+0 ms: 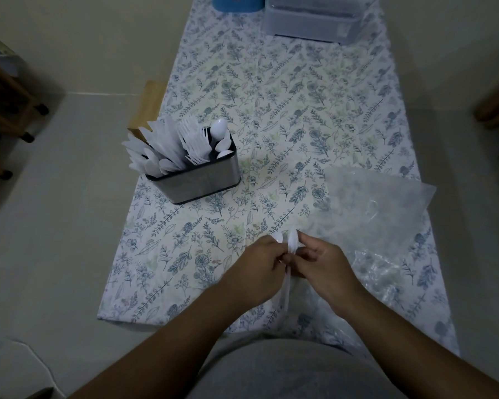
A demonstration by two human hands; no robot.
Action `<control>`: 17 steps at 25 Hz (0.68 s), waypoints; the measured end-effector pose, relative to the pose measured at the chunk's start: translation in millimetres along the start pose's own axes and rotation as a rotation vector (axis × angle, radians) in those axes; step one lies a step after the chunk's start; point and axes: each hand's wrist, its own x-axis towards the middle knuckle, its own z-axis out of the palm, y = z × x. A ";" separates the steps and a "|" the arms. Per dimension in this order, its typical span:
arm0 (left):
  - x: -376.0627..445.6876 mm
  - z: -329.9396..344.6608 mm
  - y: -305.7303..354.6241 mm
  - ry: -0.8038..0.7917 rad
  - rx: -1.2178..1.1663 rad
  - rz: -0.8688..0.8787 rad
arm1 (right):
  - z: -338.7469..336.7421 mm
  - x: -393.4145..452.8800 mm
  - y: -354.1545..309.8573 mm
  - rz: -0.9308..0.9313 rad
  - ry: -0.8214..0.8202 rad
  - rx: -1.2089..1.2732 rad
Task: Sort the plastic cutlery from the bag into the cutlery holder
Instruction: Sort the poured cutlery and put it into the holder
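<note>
Near the table's front edge my left hand [258, 269] and my right hand [327, 269] meet, both closed on white plastic spoons [292, 241]. Two spoon bowls stick up between my fingers, and the handles hang down between my wrists. The clear plastic bag [378, 208] lies crumpled and flat on the table to the right of my hands. The metal cutlery holder [198, 180] stands at the left of the table, apart from my hands. It holds white knives on its left, forks in the middle and spoons on its right.
A floral cloth [271, 110] covers the long table. At the far end stand a clear plastic container [311, 23] and a blue object [236, 2]. A wooden block [149, 103] juts out past the left edge. Wheeled wooden furniture [6, 102] stands on the floor to the left.
</note>
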 end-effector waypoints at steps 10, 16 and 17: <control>-10.7 7.0 -49.3 0.071 0.260 -0.311 | 1.2 -1.8 -7.8 0.080 0.109 -0.102; -13.0 -4.1 -32.8 0.143 -0.200 -0.344 | 6.0 -1.2 -13.5 0.056 0.127 -0.091; -14.1 -7.9 -27.4 0.116 -0.325 -0.331 | 7.1 -0.5 -16.6 0.049 0.128 -0.045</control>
